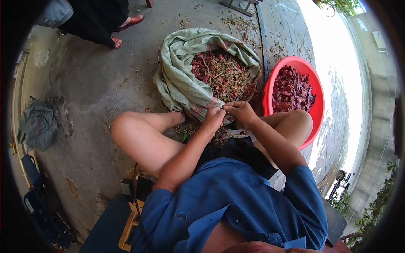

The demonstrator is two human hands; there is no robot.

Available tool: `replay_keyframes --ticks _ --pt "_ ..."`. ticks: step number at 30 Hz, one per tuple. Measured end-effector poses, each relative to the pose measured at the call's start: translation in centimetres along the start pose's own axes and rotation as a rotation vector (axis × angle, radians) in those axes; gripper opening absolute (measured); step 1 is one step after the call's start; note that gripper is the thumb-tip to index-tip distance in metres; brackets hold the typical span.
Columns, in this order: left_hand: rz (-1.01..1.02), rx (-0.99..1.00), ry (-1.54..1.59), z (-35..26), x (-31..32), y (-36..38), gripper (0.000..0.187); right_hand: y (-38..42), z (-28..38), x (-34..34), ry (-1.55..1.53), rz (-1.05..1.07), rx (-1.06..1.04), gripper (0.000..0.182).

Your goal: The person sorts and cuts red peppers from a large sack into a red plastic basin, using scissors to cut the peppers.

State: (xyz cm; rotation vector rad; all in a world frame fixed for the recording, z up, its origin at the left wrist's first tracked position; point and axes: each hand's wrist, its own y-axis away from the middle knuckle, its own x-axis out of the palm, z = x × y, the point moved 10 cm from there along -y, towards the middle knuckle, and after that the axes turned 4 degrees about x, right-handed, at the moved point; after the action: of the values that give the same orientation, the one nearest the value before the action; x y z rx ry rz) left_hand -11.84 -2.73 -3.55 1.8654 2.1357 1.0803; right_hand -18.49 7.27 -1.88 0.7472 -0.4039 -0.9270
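Observation:
My left hand [214, 118] and my right hand [241, 111] meet between my knees, in front of the near rim of a green woven sack [177, 67]. The fingers of both are closed in a pinch around something small and dark, too small to name. The rolled-down sack holds dried stems [228, 78] mixed with red chili pieces. To its right, a red plastic basin [319, 101] holds dark red dried chilies [291, 90]. More stems and scraps lie on the ground just below my hands.
Another person's legs in dark clothing [95, 19] and red sandals are at the upper left. A crumpled dark green bag [38, 124] lies at the left. Stems are scattered on the concrete floor [93, 92] beyond the sack. A wooden frame [240, 6] is at the top.

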Motion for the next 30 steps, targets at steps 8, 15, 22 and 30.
replay_keyframes --ticks 8,15,22,30 --pt "-0.003 -0.001 0.066 -0.9 -0.6 0.6 0.019 -0.1 -0.3 1.7 -0.184 0.089 0.014 0.018" --pt "0.058 0.041 0.093 -2.4 1.0 0.9 0.018 -0.1 0.3 0.9 -0.429 0.073 -0.062 0.016" --pt "0.071 0.084 0.169 -2.9 2.1 0.0 0.017 -1.1 -1.6 1.0 -0.891 0.035 0.023 0.011" --pt "0.061 0.045 0.128 -2.2 2.1 0.4 0.018 -1.2 -1.2 -1.7 -0.531 0.023 -0.085 0.014"
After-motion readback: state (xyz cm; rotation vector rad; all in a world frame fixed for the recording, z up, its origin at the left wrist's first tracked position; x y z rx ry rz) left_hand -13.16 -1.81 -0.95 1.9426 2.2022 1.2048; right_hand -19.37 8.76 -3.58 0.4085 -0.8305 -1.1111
